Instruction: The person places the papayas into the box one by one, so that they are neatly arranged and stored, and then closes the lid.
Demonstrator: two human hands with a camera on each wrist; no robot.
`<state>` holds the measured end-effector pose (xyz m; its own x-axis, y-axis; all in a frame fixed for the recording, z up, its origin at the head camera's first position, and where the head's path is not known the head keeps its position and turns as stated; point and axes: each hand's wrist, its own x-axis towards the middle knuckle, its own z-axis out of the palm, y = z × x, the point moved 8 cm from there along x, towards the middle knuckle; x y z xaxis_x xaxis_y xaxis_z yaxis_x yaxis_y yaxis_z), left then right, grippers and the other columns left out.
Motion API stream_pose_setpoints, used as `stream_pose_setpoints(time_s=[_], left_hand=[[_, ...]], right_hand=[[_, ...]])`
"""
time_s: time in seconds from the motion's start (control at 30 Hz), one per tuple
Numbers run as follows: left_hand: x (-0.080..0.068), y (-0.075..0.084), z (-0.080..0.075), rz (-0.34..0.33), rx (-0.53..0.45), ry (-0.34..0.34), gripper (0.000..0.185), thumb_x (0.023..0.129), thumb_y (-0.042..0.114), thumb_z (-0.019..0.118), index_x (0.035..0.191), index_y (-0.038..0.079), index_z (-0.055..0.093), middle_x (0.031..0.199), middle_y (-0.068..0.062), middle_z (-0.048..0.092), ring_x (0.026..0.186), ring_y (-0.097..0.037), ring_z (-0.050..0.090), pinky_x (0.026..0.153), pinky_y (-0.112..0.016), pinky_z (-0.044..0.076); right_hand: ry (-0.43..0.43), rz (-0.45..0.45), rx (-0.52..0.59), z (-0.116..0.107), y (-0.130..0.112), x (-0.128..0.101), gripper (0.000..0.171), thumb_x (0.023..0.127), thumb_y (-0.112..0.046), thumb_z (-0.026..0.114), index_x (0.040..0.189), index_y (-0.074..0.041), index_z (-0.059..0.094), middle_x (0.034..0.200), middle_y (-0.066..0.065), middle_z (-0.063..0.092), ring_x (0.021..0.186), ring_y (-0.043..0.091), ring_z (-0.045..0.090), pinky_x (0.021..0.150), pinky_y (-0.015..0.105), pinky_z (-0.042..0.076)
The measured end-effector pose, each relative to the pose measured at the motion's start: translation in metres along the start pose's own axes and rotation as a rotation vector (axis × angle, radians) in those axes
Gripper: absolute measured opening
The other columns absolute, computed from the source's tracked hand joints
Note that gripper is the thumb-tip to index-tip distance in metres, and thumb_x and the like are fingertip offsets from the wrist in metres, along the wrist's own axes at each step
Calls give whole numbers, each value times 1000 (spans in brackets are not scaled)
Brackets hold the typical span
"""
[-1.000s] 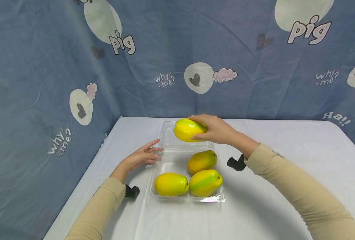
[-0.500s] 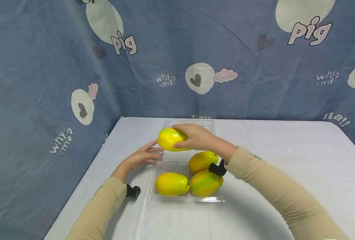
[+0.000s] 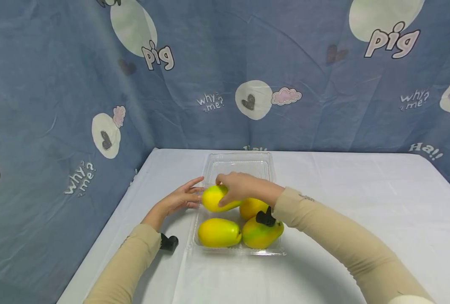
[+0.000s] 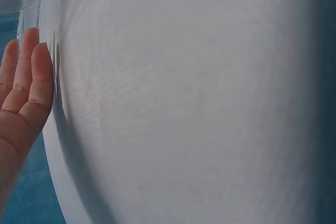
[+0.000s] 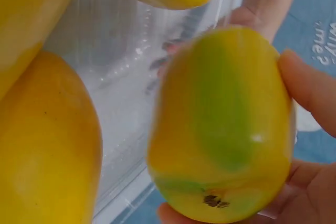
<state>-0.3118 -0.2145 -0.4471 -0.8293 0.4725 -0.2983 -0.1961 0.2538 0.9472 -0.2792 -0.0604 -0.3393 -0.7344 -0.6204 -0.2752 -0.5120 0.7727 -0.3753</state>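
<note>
My right hand [image 3: 240,185] grips a yellow mango [image 3: 211,200] from above, over the back left of a clear plastic box [image 3: 200,213]. In the right wrist view this mango [image 5: 223,119] shows a green streak and a dark stem end, with fingers and thumb around it. Three other mangoes lie in the box: one at the front left [image 3: 219,233], one at the front right [image 3: 257,234], and one at the back right [image 3: 252,207], partly hidden by the right hand and its camera. My left hand [image 3: 177,199], fingers extended, is at the box's left edge; whether it touches is unclear.
The box's clear lid [image 3: 244,162] lies folded open behind it, towards the back of the table. A white cloth [image 3: 342,190] covers the table. Blue printed fabric [image 3: 194,55] hangs behind and to the left.
My right hand has carried the mango from above the lid leftward, then down and nearer to the box's back left part. The left hand has stayed nearly still.
</note>
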Motion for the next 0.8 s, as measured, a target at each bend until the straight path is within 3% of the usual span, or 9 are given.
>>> stream_pose_setpoints(time_s=[0.3,0.6,0.8], left_hand=[[1,-2,0,-13,15,18,77,87,19,62,148,23,15,147,-15,29,117,-29,50,95,-41,42],[2,-5,0,-12,15,26,75,88,18,60,148,23,15,147,-15,29,119,-30,48,96,-42,42],[2,-5,-1,-10,11,32,74,88,16,59,148,23,15,147,-15,29,122,-33,46,96,-43,41]], right_hand=[[-113,13,-92,16,-1,13,54,79,-41,68,120,-11,49,109,3,58,93,16,54,90,33,44],[-219,23,-76,28,0,17,53,87,-30,63,133,-13,43,129,5,52,112,18,50,99,36,38],[-247,-6,-84,32,-2,16,49,88,-21,59,135,-15,44,134,4,49,116,18,48,101,39,35]])
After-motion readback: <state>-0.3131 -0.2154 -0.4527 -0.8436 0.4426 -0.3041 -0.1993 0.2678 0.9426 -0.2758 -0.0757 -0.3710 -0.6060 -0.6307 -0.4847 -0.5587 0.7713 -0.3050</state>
